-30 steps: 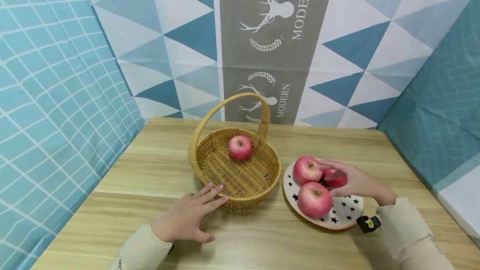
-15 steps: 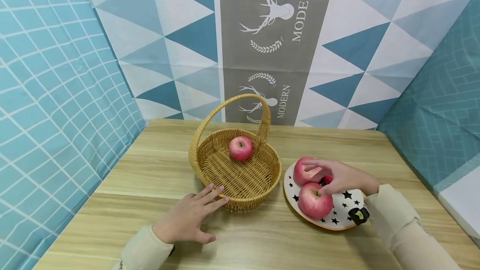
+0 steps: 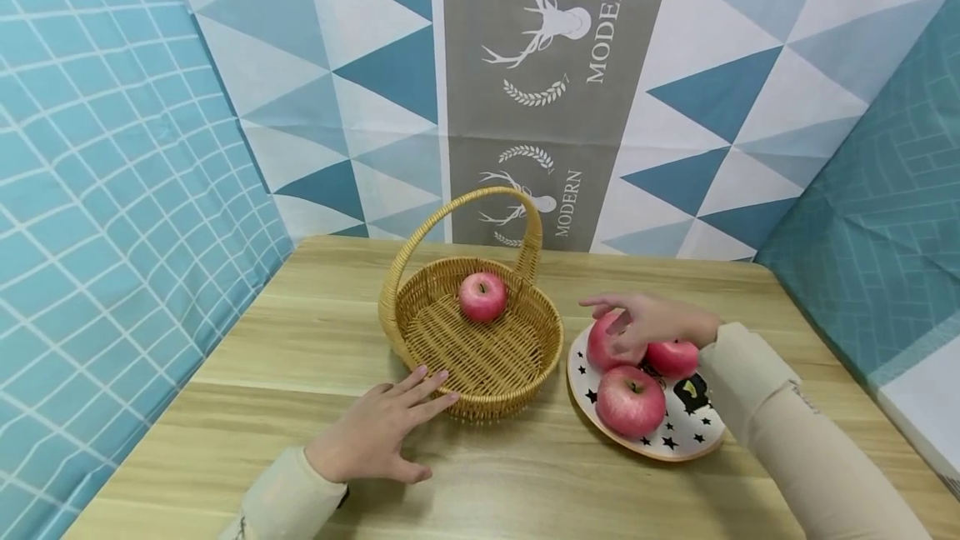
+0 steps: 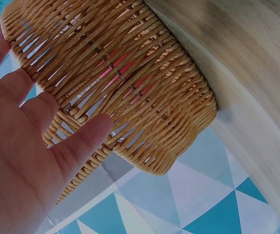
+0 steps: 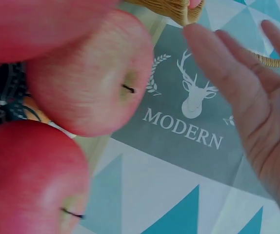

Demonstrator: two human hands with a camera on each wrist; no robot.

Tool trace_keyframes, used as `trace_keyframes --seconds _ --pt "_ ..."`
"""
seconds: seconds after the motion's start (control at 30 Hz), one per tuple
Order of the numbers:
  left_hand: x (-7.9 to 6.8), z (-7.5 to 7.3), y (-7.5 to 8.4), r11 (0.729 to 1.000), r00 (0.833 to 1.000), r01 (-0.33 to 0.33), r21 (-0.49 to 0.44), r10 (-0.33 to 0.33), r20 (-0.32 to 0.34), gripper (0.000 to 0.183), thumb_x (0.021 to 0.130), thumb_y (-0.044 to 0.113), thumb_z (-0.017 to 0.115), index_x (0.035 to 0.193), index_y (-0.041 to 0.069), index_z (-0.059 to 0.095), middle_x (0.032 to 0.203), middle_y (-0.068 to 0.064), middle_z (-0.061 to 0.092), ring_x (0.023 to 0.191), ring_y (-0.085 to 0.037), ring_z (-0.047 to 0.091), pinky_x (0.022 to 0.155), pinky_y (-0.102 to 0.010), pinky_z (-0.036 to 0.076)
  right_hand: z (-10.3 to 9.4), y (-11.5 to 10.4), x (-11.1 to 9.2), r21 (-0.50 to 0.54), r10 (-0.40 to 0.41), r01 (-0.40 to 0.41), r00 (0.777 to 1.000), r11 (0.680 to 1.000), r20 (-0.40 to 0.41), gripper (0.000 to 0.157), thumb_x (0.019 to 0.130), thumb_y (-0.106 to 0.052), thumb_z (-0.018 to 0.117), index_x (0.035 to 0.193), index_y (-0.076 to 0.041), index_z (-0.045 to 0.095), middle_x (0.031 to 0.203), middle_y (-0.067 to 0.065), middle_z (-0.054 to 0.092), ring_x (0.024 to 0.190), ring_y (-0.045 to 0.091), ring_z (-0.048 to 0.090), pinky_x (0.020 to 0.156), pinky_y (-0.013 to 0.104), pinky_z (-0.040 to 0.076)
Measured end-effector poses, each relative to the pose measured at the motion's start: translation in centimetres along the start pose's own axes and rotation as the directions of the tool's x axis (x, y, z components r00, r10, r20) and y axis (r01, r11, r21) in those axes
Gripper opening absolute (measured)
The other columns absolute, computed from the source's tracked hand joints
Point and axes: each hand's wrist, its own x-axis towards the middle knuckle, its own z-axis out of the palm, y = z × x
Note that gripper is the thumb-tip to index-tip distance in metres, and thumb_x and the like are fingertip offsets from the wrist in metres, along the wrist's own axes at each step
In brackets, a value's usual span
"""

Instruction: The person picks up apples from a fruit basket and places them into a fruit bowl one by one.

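A woven basket (image 3: pixel 442 348) with a tall arched handle stands mid-table, one red apple (image 3: pixel 483 297) inside near its back. My left hand (image 3: pixel 371 432) rests its straight fingertips at the basket's near-left rim. To the right lies a white plate with black stars (image 3: pixel 678 433), bearing a front apple (image 3: pixel 632 402), a back-left apple (image 3: pixel 604 348) and a right apple (image 3: pixel 672 359). Above the back-left apple hovers my right hand (image 3: pixel 651 320), partly hiding it. The right wrist view shows that hand's fingers (image 5: pixel 228 68) spread and apart from the apples, holding nothing.
A wooden table (image 3: pixel 510 482) carries everything. Behind it hangs a patterned cloth (image 3: pixel 390 90) with deer prints, and blue tiled-pattern cloth (image 3: pixel 112 190) covers the left side. At the right edge is a white surface (image 3: pixel 926 390).
My right hand has moved left and away from me, from the right apple to over the back-left one, uncovering the right apple. The left hand and basket stay put.
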Motion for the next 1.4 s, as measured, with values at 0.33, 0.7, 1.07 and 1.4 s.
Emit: trace_keyframes --seconds 0.33,0.7,1.07,1.4 --pt "0.0 0.0 0.0 0.999 1.0 0.02 -0.025 -0.02 0.001 0.099 0.061 0.06 0.076 0.143 0.015 0.046 0.149 -0.013 0.039 0.134 -0.037 0.038 0.081 -0.057 0.048 -1.3 -2.1 2.3 -0.125 0.236 -0.221 0.964 0.967 0.125 0.081 0.072 0.001 0.066 0.146 -0.002 0.033 0.131 0.029 0.043 0.078 0.02 0.058 0.062 0.038 0.054" --pt "0.0 0.0 0.0 0.999 0.999 0.032 -0.021 -0.032 0.007 0.097 0.064 0.06 0.075 0.143 0.012 0.046 0.149 -0.015 0.038 0.134 -0.039 0.037 0.081 -0.053 0.049 -2.8 -2.8 4.9 -0.059 0.317 -0.311 0.929 0.949 0.189 0.086 0.082 -0.017 0.072 0.151 -0.007 0.023 0.14 0.033 0.034 0.109 0.035 0.056 0.071 0.045 0.055" --pt "0.1 0.0 0.3 0.999 0.999 0.04 0.001 -0.04 0.012 0.097 0.065 0.06 0.075 0.144 0.012 0.045 0.15 -0.015 0.038 0.135 -0.038 0.036 0.083 -0.053 0.048 -2.5 -4.2 8.7 -0.031 0.28 -0.28 0.935 0.96 0.218 0.093 0.082 -0.025 0.075 0.153 -0.009 0.017 0.144 0.032 0.03 0.128 0.044 0.041 0.077 0.048 0.053" --pt "0.1 -0.1 0.5 0.998 0.998 0.065 -0.013 -0.064 0.029 0.095 0.065 0.059 0.075 0.144 0.014 0.046 0.149 -0.014 0.038 0.136 -0.037 0.035 0.086 -0.056 0.046 -0.4 -5.6 11.7 0.019 0.134 -0.136 0.989 0.991 0.061 0.091 0.082 -0.017 0.075 0.154 -0.012 0.018 0.149 0.028 0.027 0.116 0.038 0.053 0.073 0.048 0.054"
